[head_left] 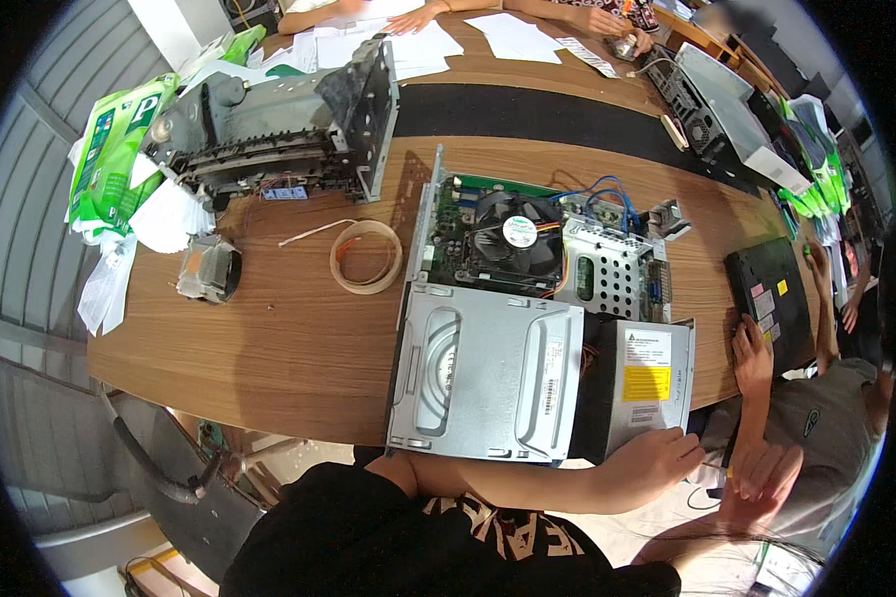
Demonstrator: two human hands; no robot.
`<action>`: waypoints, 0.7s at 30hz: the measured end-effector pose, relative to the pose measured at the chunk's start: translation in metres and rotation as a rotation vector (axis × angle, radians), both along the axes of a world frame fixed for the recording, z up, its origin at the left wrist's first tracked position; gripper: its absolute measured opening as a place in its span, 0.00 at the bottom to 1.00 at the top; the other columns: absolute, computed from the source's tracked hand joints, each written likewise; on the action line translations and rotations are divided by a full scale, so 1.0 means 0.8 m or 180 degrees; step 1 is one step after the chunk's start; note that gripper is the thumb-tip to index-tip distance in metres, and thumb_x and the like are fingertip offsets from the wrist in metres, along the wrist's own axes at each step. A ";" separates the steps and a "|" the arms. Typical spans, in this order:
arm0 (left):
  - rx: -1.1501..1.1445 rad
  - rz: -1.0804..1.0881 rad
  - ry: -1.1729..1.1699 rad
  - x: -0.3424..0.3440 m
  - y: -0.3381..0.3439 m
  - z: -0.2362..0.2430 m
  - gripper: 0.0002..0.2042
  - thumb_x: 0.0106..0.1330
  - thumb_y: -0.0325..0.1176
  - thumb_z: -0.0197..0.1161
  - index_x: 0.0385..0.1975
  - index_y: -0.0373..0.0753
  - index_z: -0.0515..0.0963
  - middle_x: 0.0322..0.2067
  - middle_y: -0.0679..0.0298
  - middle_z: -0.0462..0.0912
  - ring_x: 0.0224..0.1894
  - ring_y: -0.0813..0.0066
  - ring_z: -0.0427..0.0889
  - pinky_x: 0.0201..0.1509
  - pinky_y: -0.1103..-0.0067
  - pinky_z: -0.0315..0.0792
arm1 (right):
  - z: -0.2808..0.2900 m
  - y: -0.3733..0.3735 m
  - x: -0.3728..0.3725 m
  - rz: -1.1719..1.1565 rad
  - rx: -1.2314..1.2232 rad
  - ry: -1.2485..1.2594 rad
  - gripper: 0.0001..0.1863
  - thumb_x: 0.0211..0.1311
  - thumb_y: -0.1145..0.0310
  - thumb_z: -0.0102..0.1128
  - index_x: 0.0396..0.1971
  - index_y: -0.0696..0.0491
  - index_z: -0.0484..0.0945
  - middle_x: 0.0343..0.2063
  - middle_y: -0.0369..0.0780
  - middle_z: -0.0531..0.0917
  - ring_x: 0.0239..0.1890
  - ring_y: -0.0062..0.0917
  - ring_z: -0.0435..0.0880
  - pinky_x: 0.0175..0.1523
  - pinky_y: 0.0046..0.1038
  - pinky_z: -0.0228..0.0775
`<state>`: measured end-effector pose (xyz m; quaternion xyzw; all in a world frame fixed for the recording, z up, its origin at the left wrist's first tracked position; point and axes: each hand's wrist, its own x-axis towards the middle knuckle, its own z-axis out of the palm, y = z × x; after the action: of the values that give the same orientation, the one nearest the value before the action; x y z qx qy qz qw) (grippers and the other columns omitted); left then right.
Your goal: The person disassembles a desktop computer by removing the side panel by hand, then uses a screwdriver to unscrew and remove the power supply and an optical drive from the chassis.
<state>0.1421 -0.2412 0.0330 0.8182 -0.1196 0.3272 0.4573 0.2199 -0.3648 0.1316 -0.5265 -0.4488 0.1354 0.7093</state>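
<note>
An opened desktop computer lies on the table before me, its silver drive bracket (493,373) nearest my body. Behind the bracket, a black cooling fan (516,234) sits on the green circuit board (451,231). A grey power supply box (652,368) with white and yellow labels is at the near right corner. My left hand (655,462) is closed by that box's near edge, my forearm crossing in front of the case. Close to its right, my right hand (764,480) is raised with curled fingers. A small yellow and dark piece shows between the hands; what either grips is unclear.
A roll of tape (365,257) and a small metal-and-copper part (209,270) lie left. Beyond stands a large dark printer-like frame (269,129), beside green packages (110,159). A co-worker's hand (753,348) touches a black flat device (772,298) at right. Another open case (727,109) stands far right.
</note>
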 end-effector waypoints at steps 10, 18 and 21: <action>-0.0009 -0.0533 0.0169 -0.011 0.007 -0.001 0.21 0.51 0.27 0.60 0.47 0.33 0.73 0.41 0.58 0.77 0.42 0.63 0.78 0.44 0.71 0.73 | -0.006 0.024 0.002 0.1744 0.1052 0.0254 0.27 0.72 0.58 0.49 0.09 0.52 0.70 0.07 0.32 0.72 0.05 0.16 0.66 0.12 0.18 0.62; -0.0609 -0.0255 0.0258 -0.003 0.014 0.009 0.15 0.53 0.20 0.61 0.43 0.34 0.77 0.36 0.57 0.80 0.37 0.59 0.81 0.40 0.70 0.76 | -0.042 0.028 0.086 0.0648 0.0417 0.0685 0.19 0.69 0.54 0.50 0.35 0.57 0.75 0.25 0.37 0.77 0.31 0.26 0.77 0.35 0.25 0.68; -0.0924 -0.0336 -0.0202 0.001 0.024 0.015 0.16 0.52 0.18 0.58 0.43 0.34 0.75 0.35 0.56 0.78 0.37 0.56 0.78 0.39 0.69 0.74 | -0.084 0.055 0.160 -0.1719 -0.2006 -0.0888 0.13 0.66 0.63 0.57 0.41 0.59 0.78 0.33 0.36 0.82 0.36 0.16 0.77 0.41 0.20 0.69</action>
<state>0.1427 -0.2216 0.0450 0.7253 -0.1283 0.3422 0.5834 0.3478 -0.3209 0.0646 -0.8289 -0.3233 0.0029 0.4565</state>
